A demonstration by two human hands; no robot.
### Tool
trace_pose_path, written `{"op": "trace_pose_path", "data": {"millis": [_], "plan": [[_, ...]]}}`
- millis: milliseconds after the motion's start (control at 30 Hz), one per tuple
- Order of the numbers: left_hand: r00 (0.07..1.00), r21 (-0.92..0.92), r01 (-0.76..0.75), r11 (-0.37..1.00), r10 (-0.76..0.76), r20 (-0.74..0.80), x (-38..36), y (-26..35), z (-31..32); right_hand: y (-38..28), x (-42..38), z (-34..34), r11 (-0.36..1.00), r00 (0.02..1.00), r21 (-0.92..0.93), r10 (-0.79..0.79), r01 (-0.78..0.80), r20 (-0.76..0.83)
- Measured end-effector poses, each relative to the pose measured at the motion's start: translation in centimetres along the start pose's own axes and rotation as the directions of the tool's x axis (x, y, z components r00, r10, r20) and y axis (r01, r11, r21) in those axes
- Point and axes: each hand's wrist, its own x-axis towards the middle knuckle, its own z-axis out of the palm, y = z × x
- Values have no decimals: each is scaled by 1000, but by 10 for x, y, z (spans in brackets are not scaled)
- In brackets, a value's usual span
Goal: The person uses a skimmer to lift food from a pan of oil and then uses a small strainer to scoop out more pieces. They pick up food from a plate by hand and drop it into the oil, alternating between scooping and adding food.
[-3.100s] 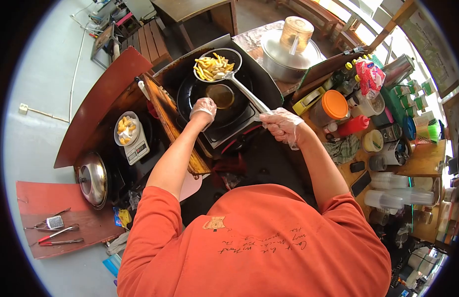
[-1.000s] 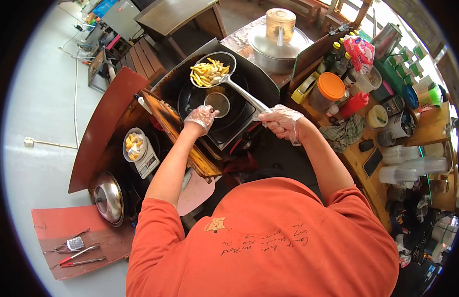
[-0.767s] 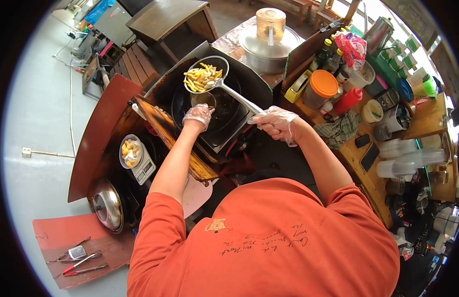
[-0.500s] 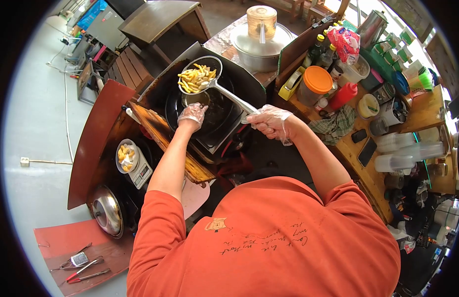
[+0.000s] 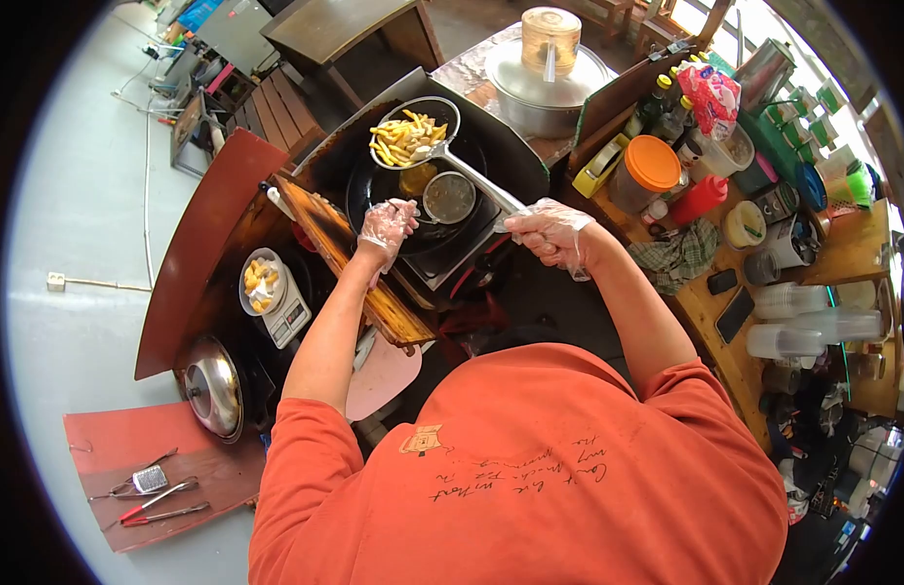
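Note:
My right hand (image 5: 551,237), in a clear plastic glove, is closed round the long metal handle of a large skimmer (image 5: 486,183). Yellow French fries (image 5: 410,137) lie in its round basket, held above a dark wok (image 5: 359,175). Also gloved, my left hand (image 5: 389,230) is closed at the wok's near side. It grips a small round strainer (image 5: 449,198), whose handle is mostly hidden by the fingers. The strainer's mesh disc hangs over the wok, below and to the right of the fries. Some yellowish oil (image 5: 413,180) shows beside it.
A dark metal splash guard (image 5: 515,156) surrounds the stove. A bowl of fried pieces (image 5: 263,277) stands on a kitchen scale (image 5: 288,322) at left. On the right, a wooden counter (image 5: 701,307) carries an orange-lidded jar (image 5: 651,164), bottles and plastic containers. A lidded pot (image 5: 545,88) stands behind.
The small strainer has come into view beside my left hand, over the wok. The skimmer stays raised with the fries. The whole view has shifted slightly.

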Motion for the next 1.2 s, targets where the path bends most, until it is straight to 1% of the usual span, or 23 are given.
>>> {"op": "trace_pose_path", "data": {"millis": [100, 133, 167, 200, 233, 300, 333, 367, 433, 500, 633, 700, 733, 767, 833, 900, 967, 1000, 1033, 1100, 1133, 1167, 1200], "plan": [[1000, -65, -7, 998, 5, -26, 2, 4, -12, -2, -1, 2, 1000, 1000, -14, 4, -5, -14], [994, 183, -79, 980, 92, -63, 8, -3, -22, -4, -3, 4, 1000, 1000, -20, 4, -4, -13], [980, 421, -137, 897, 184, -72, 13, -10, -30, -5, -4, 5, 1000, 1000, -22, 2, -3, -17], [937, 655, -256, 711, 349, -13, 11, -9, -36, -4, -3, 4, 1000, 1000, -21, 0, -1, -20], [936, 654, -261, 711, 352, -9, 15, -14, -40, -3, -1, 3, 1000, 1000, -3, 4, -5, -12], [941, 875, -163, 455, 339, -1, 21, -8, -41, -2, -2, 2, 1000, 1000, 17, 6, -6, -11], [960, 903, -187, 387, 269, 83, 21, 0, -42, -2, -2, 2, 1000, 1000, 16, -3, 3, -5], [958, 901, -194, 388, 273, 88, 23, 8, -37, -1, -3, 2, 1000, 1000, 14, -11, 11, 0], [991, 790, 92, 606, 18, -129, 32, 13, -29, -1, -4, 1, 1000, 1000, 15, -16, 16, -7], [993, 807, 57, 587, 48, -106, 42, 9, -23, -2, -6, 2, 1000, 1000, 15, -21, 22, -16], [1000, 829, 29, 559, -25, -18, 64, -8, -7, -4, -11, 2, 999, 999, 27, -28, 29, -20], [966, 903, -257, 346, 105, 235, 69, -18, 0, -5, -12, 3, 999, 999, 24, -25, 25, -22], [959, 908, -281, 312, 53, 278, 57, 9, 5, -6, -13, 3, 999, 999, 18, -34, 35, -22], [959, 907, -282, 313, 51, 280, 58, 4, 7, -6, -13, 3, 999, 999, 13, -45, 45, -21], [913, 880, -407, 245, 130, 386, 60, -5, 14, -5, -13, 2, 999, 999, 22, -39, 39, -23], [919, 889, -394, 233, 65, 390, 60, -11, 19, -5, -12, 2, 999, 999, 31, -36, 37, -25], [897, 827, -439, 350, 218, 384, 53, -18, 19, -6, -14, 2, 999, 999, 13, -34, 35, -30], [983, 726, -176, 664, 82, 163, 41, 9, 22, -7, -14, 2, 999, 999, 14, -35, 35, -28], [984, 729, -173, 663, 80, 161, 42, 6, 21, -7, -13, 2, 999, 999, 20, -34, 35, -23], [992, 555, -124, 822, 99, 75, 42, -5, 19, -6, -11, 1, 999, 999, 24, -31, 31, -11], [999, 345, -32, 938, 18, 43, 44, -12, 21, -5, -8, 0, 999, 1000, 22, -23, 23, -11], [999, 347, -25, 937, 13, 37, 44, -19, 19, -5, -6, -1, 1000, 1000, 20, -14, 14, -12], [999, 234, 40, 971, -44, 10, 41, -11, 18, -6, -6, 0, 1000, 1000, 17, -12, 12, -4]]}}
